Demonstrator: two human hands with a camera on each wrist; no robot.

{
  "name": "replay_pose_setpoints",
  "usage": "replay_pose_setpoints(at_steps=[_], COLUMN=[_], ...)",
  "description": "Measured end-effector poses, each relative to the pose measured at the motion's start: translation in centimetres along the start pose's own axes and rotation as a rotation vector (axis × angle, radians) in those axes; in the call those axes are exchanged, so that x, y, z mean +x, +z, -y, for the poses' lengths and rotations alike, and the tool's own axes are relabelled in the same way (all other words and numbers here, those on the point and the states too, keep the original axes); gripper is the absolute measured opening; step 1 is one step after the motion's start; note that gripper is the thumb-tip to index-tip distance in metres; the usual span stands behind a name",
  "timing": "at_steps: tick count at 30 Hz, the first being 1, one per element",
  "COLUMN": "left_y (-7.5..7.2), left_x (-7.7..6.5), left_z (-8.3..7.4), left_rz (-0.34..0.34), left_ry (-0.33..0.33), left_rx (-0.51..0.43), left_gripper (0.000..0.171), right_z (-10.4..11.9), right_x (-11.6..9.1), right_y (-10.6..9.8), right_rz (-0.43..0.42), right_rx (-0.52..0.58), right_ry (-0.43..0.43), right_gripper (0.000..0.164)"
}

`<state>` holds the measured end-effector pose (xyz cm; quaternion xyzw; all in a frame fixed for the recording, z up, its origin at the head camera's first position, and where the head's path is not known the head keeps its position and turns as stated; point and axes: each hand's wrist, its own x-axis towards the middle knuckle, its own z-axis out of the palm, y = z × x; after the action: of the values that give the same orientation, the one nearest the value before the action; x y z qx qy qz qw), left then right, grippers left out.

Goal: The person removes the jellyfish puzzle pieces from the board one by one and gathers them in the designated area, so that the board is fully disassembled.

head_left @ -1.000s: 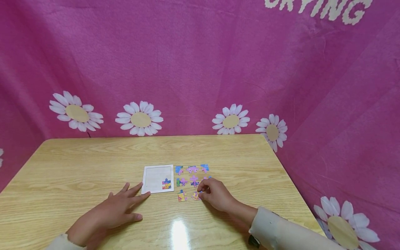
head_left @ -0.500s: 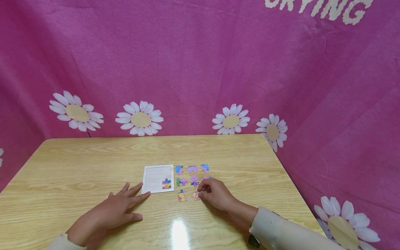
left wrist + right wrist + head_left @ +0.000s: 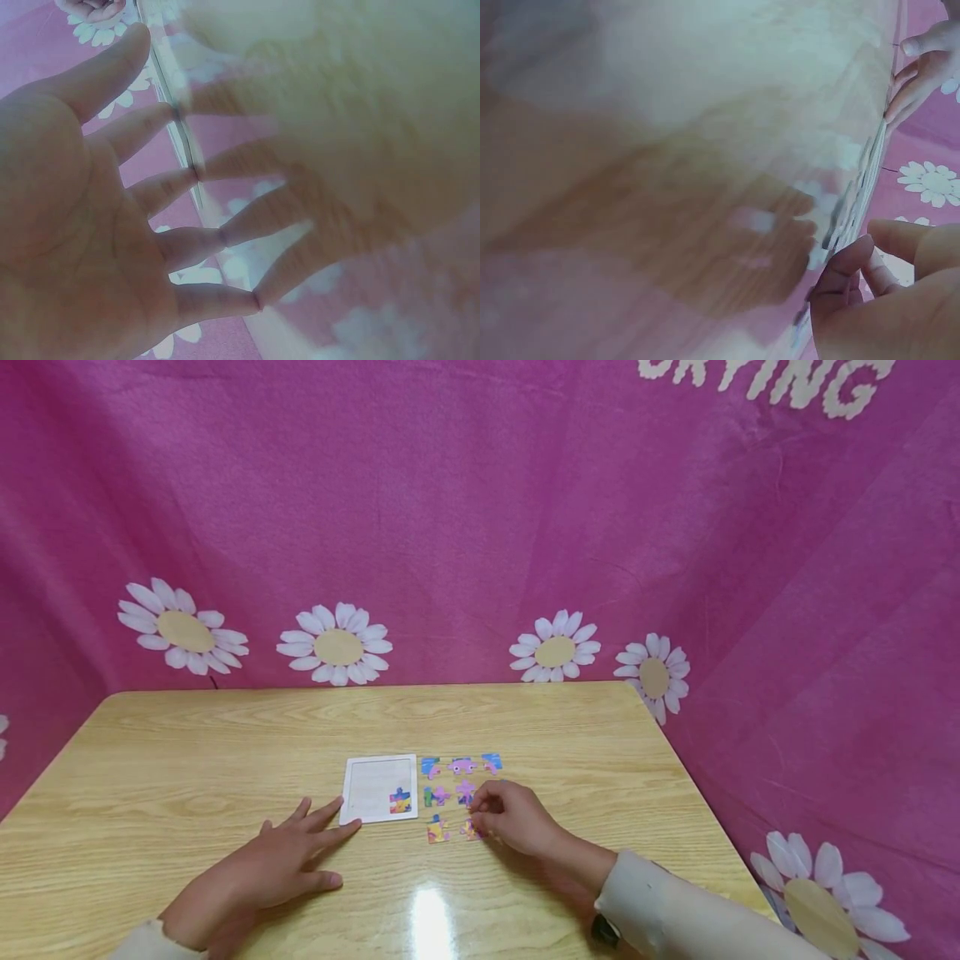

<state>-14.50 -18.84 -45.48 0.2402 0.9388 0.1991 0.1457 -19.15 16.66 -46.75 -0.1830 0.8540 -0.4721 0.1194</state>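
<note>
A white square puzzle tray (image 3: 378, 760) lies on the table with one jigsaw piece (image 3: 400, 802) in its lower right corner. My left hand (image 3: 273, 864) rests spread, its fingertips at the tray's left and lower edges; the left wrist view shows its straight fingers (image 3: 199, 244). Right of the tray, several colourful pieces lie in rows, including one with pink and eyes (image 3: 462, 767). My right hand (image 3: 517, 818) is over the right side of these rows, beside a yellow and purple piece (image 3: 471, 831). Its thumb and index fingertip meet (image 3: 868, 238); whether they pinch a piece is hidden.
The wooden table (image 3: 300, 718) is glossy and mirrors the hands. A pink cloth (image 3: 450, 527) with white daisies hangs behind it and along the right side. A dark object (image 3: 604, 932) shows under the right sleeve.
My right hand has shifted slightly up, and its fingertips now cover part of the middle-row piece. The left hand and the tray have stayed put.
</note>
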Motion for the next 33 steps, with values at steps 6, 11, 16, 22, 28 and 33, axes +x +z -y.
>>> replay_pose_setpoints(at_steps=[6,11,16,22,28,33], left_y=[0.0,0.0,0.1,0.2,0.3,0.3], left_x=[0.0,0.0,-0.1,-0.1,-0.1,-0.1], left_z=[0.0,0.0,0.2,0.2,0.2,0.1], left_rz=[-0.002,-0.003,-0.006,-0.004,-0.011,-0.015], left_ry=[-0.001,0.007,0.016,0.012,0.020,0.025], left_rx=[0.003,-0.002,-0.008,-0.007,-0.004,-0.004], left_gripper=[0.071,0.071,0.070,0.070,0.070,0.069], right_z=[0.8,1.2,1.9,2.5,2.9,3.4], right_x=[0.9,2.1,2.9,3.9,4.6,5.2], right_y=[0.5,1.1,1.9,2.6,3.5,4.1], right_rz=[-0.015,-0.055,-0.050,-0.064,-0.031,-0.023], right_rx=[-0.032,-0.117,-0.042,-0.106,-0.100,-0.103], right_ry=[-0.010,-0.043,-0.005,-0.030,-0.012,0.027], right_gripper=[0.003,0.004,0.008,0.013,0.022,0.024])
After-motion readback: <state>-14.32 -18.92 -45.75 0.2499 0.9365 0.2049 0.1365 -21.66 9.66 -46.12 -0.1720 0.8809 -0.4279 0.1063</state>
